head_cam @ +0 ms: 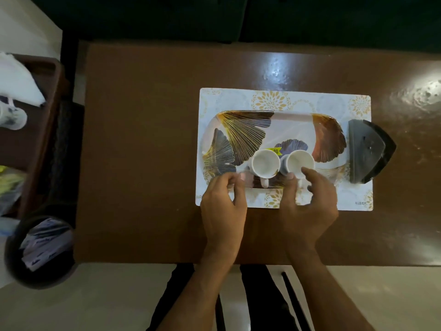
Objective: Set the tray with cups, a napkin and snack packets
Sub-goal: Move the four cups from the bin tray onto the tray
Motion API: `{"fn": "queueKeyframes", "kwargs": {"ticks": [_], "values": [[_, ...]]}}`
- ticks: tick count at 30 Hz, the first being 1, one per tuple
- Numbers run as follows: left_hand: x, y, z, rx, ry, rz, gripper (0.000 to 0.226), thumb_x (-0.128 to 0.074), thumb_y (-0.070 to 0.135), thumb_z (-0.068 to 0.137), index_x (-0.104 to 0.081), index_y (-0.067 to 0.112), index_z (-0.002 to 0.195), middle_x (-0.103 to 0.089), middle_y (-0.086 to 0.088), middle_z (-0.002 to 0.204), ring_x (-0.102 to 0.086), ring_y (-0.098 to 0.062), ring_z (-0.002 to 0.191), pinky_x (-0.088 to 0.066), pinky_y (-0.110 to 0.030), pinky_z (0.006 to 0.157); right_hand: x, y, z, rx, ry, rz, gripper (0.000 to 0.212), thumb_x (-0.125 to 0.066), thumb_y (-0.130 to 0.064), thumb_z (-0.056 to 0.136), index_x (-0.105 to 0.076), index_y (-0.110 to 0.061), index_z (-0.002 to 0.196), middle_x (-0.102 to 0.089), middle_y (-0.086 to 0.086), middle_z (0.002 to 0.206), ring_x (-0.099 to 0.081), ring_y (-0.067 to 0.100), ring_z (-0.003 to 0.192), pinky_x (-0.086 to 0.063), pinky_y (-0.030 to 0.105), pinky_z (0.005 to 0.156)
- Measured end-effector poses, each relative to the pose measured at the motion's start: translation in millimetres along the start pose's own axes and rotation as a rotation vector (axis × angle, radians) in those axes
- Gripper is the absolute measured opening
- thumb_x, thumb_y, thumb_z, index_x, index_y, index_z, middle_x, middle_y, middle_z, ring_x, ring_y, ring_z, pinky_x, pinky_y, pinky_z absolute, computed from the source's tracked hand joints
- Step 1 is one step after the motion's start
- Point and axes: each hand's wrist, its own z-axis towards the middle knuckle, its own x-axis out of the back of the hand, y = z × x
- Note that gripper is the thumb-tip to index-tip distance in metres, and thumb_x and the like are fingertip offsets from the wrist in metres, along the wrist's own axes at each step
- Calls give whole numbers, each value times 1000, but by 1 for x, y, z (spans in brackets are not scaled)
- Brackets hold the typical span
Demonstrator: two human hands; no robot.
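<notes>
A tray printed with gold and dark fan-shaped leaves lies on a white placemat on the brown table. Two white cups stand side by side at the tray's near edge, handles pointing toward me. My left hand is loosely curled just left of the left cup; its fingertips are beside the cup and hold nothing. My right hand grips the right cup, with the forefinger on the rim and the thumb at its side. No napkin or snack packet is on the tray.
A black wedge-shaped holder stands at the tray's right end. Left of the table, a round dark bin holds several packets. Behind the bin, a brown side stand carries white napkins and a patterned mug.
</notes>
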Motion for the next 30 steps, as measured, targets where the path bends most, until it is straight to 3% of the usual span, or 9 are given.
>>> {"fn": "queueKeyframes", "kwargs": {"ticks": [3,8,14,25,30], "values": [[36,-16,16,-132,-50,104,34,-56,42,106,-70,15,123,-73,1,117,-68,-10,108,-60,-30,87,-20,-37,-10,203,-127,21,38,-71,-26,98,-69,0,125,-71,17,125,-62,27,121,-52,37,103],[111,-58,62,-290,-45,422,52,-49,48,108,-57,10,142,-61,-10,143,-57,-23,135,-49,-41,112,-73,-109,-32,479,-359,-80,56,-64,-35,101,-55,1,143,-56,20,149,-50,36,141,-39,49,120],[216,-114,127,-374,43,774,68,-31,55,111,-41,4,155,-50,-17,155,-46,-31,146,-34,-51,123,-141,-190,-66,626,-577,-235,65,-53,-46,105,-40,-8,155,-39,17,162,-34,34,152,-30,49,126],[352,-193,227,-244,185,810,64,-42,45,109,-40,-1,154,-47,-22,155,-43,-37,146,-31,-53,124,-255,-317,-120,806,-801,-256,68,-56,-47,101,-38,-10,155,-37,16,163,-31,35,153,-32,55,125],[381,-215,264,-236,205,763,72,-50,51,105,-38,0,155,-45,-19,156,-42,-35,147,-31,-47,124,-296,-359,-136,907,-856,-244,72,-66,-34,96,-38,-5,156,-40,17,161,-36,34,150,-35,49,124]]}}
